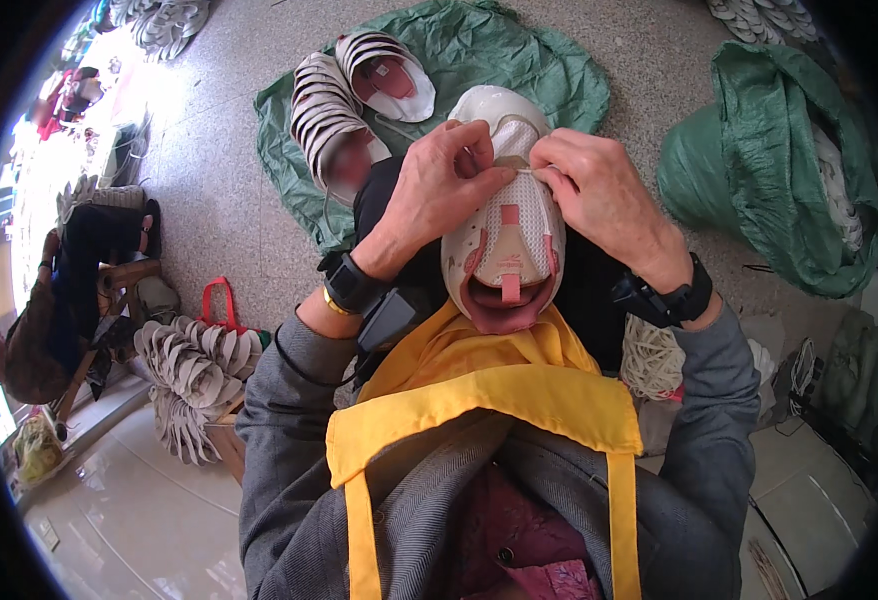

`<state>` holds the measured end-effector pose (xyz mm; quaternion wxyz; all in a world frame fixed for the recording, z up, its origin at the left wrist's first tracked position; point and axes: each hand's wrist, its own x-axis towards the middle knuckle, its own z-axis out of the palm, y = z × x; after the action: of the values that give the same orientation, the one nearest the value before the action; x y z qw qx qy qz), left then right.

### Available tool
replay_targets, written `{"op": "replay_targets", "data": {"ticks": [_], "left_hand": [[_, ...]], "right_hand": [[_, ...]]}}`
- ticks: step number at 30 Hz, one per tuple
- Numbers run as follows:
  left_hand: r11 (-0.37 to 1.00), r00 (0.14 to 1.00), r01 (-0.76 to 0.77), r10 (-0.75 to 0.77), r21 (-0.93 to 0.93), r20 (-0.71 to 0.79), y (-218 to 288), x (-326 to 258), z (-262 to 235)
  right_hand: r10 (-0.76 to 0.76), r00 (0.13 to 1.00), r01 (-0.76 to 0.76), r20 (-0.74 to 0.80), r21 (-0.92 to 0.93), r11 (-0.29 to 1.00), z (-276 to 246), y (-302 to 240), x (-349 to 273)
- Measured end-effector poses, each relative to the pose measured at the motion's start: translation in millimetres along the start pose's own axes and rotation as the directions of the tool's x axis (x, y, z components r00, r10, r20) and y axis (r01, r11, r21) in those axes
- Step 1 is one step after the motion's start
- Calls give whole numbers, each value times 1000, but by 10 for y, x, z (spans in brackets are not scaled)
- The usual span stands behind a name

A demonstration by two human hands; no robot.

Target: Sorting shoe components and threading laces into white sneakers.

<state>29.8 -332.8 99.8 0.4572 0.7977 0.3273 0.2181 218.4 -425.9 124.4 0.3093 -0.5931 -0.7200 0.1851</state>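
Over the front of a white shoe (479, 230), the right hand (599, 185) is pinching a thin pale cord (525, 171); the left hand (439, 180) is curling beside it, though I cannot tell whether it is gripping. The shoe is resting above the person's lap, its pink opening facing the yellow apron (479, 400). Beyond the shoe, a green sheet (519, 60) is covering some speckled floor (219, 150), bearing stacked shoe parts (324, 110). Right of the shoe, a green sack (694, 170) is bulging; far left of it, another person (29, 340) is sitting.
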Motion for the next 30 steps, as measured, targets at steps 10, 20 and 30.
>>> {"op": "replay_targets", "data": {"ticks": [10,20,30], "left_hand": [[1000,999,-19,19,7,33,-36,5,-14],[998,998,2,-6,62,57,20,55,-13],[998,998,-61,61,19,32,-57,11,9]], "right_hand": [[104,969,-163,226,259,952,-129,196,156],[-236,960,235,149,23,972,-118,221,204],[55,960,-127,275,253,959,-152,251,213]]}}
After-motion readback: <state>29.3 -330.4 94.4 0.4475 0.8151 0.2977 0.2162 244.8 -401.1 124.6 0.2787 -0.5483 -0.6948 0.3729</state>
